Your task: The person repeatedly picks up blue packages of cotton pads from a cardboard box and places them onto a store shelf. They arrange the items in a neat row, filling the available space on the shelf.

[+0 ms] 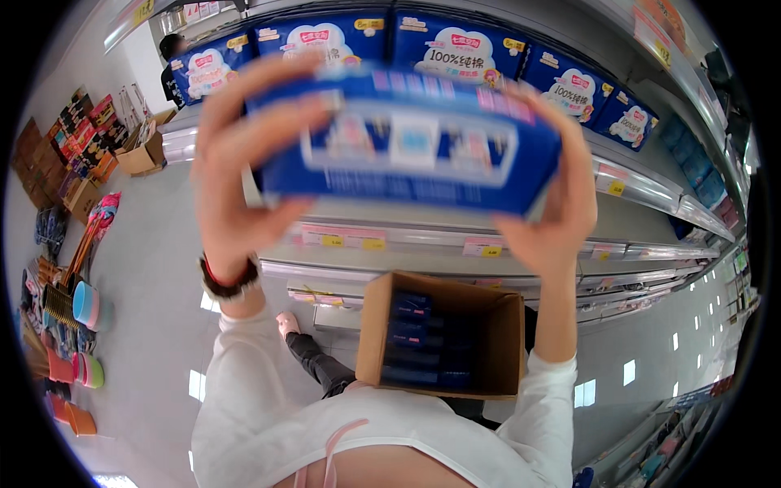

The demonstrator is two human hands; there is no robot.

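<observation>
A blue pack of sanitary pads (pixel 358 183) is lifted in front of the shelves, slightly smeared by motion, its printed narrow side toward me. My left hand (pixel 232 175) grips its left end, fingers over the top and thumb underneath. At the other end, my right hand (pixel 565 195) is closed round the corner. Similar blue packs (pixel 460 49) stand in a row on the shelf behind. Below, an open cardboard carton (pixel 372 337) sits against my front, with more dark blue packs (pixel 407 333) inside.
Shelf edges (pixel 431 241) with price tags run across under the held pack. At the left, a person (pixel 169 73) stands beyond the shelf end. Colourful buckets (pixel 88 305), a brown carton (pixel 142 154) and stacked goods line the left side. Hanging goods (pixel 667 443) show at lower right.
</observation>
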